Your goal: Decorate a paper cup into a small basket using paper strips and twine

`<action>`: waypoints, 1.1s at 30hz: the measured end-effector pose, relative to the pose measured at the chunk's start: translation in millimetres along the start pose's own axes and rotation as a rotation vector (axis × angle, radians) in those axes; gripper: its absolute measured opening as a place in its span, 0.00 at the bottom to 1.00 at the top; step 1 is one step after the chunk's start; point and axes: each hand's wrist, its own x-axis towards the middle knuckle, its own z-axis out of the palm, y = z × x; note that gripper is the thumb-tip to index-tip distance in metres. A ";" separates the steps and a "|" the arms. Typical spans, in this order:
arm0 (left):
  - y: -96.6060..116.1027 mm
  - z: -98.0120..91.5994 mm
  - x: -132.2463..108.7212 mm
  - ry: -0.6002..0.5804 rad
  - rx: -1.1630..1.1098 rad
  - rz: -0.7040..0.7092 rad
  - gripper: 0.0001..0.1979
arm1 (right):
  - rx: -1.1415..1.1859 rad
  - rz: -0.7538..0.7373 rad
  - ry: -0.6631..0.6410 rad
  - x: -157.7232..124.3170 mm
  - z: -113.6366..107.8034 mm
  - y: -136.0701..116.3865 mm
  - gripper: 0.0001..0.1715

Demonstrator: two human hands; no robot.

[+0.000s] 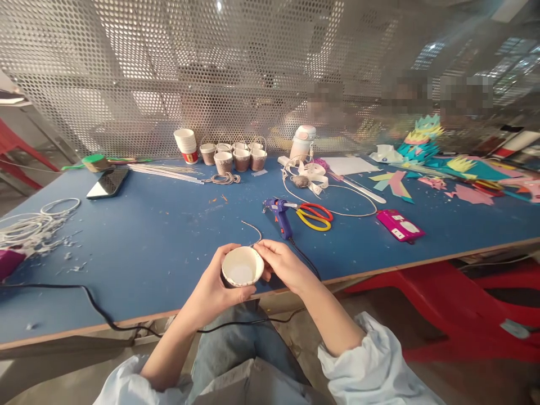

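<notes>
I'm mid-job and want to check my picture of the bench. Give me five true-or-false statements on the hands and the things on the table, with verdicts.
1. The left hand holds a cup. True.
2. The right hand holds the scissors. False: it is at the cup's side; the scissors lie on the table.
3. The glue gun lies on the table. True.
4. The phone lies right of the glue gun. False: it lies to the left.
5. The bottle stands upright. True.
</notes>
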 end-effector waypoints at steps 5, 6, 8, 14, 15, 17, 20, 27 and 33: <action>-6.7 -5.3 -2.3 -0.012 0.036 0.008 0.37 | -0.064 -0.065 0.127 -12.3 -1.5 -1.7 0.20; -7.7 -5.2 -3.6 0.001 0.058 0.015 0.37 | -0.072 -0.096 0.173 -17.1 -1.4 -3.6 0.20; -8.6 -2.3 -7.1 0.040 0.116 0.022 0.38 | -0.106 -0.158 0.258 -27.6 -0.2 -8.4 0.19; -12.2 20.5 -16.9 0.306 0.347 0.126 0.36 | -0.220 -0.124 0.204 -41.7 6.0 -15.2 0.17; -14.0 23.6 -17.5 0.344 0.385 0.165 0.36 | -0.208 -0.102 0.183 -40.5 6.0 -14.2 0.17; -17.7 27.1 -18.2 0.384 0.444 0.242 0.37 | -0.176 -0.071 0.155 -36.9 5.0 -12.3 0.18; -19.5 26.6 -20.1 0.371 0.477 0.305 0.38 | -0.125 -0.058 0.133 -32.1 2.6 -12.3 0.17; 1.5 4.9 -16.0 0.176 0.117 0.100 0.25 | -0.030 -0.024 0.074 -24.7 -1.6 -16.0 0.16; 30.3 -22.1 30.1 0.004 0.044 -0.157 0.21 | -0.036 -0.042 0.034 -22.1 -3.2 -19.4 0.17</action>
